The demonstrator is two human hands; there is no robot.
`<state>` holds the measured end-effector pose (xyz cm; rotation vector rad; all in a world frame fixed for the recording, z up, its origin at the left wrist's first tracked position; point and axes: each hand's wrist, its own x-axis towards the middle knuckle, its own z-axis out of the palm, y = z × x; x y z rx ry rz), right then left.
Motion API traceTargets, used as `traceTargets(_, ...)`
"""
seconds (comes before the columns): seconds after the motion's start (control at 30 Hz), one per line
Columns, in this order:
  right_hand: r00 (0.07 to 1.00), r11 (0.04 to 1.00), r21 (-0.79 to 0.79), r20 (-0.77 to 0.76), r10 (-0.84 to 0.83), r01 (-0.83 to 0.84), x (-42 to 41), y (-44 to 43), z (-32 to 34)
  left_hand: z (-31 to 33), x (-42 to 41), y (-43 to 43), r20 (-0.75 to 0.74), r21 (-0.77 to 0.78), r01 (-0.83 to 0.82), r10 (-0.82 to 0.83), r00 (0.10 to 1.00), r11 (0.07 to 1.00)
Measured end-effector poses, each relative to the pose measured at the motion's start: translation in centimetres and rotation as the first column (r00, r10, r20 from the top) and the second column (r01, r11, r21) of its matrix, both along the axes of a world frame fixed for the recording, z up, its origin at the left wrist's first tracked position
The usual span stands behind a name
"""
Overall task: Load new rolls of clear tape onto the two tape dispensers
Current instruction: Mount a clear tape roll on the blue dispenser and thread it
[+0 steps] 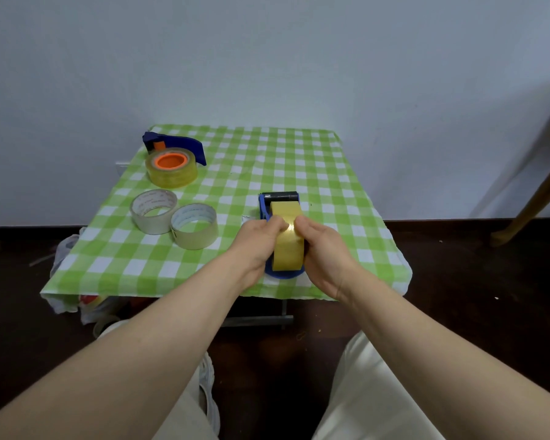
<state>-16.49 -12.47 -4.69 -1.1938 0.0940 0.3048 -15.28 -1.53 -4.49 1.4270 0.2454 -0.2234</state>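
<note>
Seating a roll on the near dispenser is judged to be the step in hand. The yellowish roll (288,246) is held upright, on edge, inside the blue near dispenser (263,206), close to the front edge of the checked surface (331,173). It is grasped from both sides: the left grip (261,239) is curled against its left face and the right grip (321,246) against its right face, with both thumbs pressed on top of the tape band. Whether the core is fully home on the hub cannot be told, since the hub is hidden by the roll and the grips. The next move is judged to call for the tape's free end to be found, peeled up and drawn toward the black roller at the far end, with 1 grip steadying the frame so that it is not dragged along.

At the far left corner, the 2nd dispenser (185,144) is laid on its side with a thick roll (172,173) seated round its orange hub; it is judged loaded. Nearer the front, 2 thin-walled rolls (153,217) are set flat, touching each other, well apart from the work. Nothing is seen in the path toward the roller. Plastic bags (64,249) are seen below the surface's left edge.
</note>
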Motion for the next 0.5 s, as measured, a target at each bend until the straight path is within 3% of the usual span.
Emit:
traceTargets(0.13,0.997,0.998,-0.041,0.071,0.045,-0.042,-0.3,0.1,-0.7,0.9,0.4,0.1,-0.066,-0.022,-0.045,0.044,0.997,0.999)
traceTargets(0.27,0.995,0.998,-0.033,0.082,0.053,-0.05,-0.6,-0.2,-0.8,0.8,0.1,0.5,-0.03,-0.053,0.003,-0.005,1.0,0.999)
traceTargets(0.43,0.99,1.0,0.014,-0.143,-0.002,0.004,0.9,-0.3,1.2,-0.4,-0.7,0.7,0.101,0.034,0.11,-0.113,0.988,0.993)
traceTargets(0.5,0.986,1.0,-0.015,-0.164,-0.012,0.01,1.3,0.1,1.6,-0.7,-0.9,0.7,0.115,0.033,0.082,-0.086,0.99,0.996)
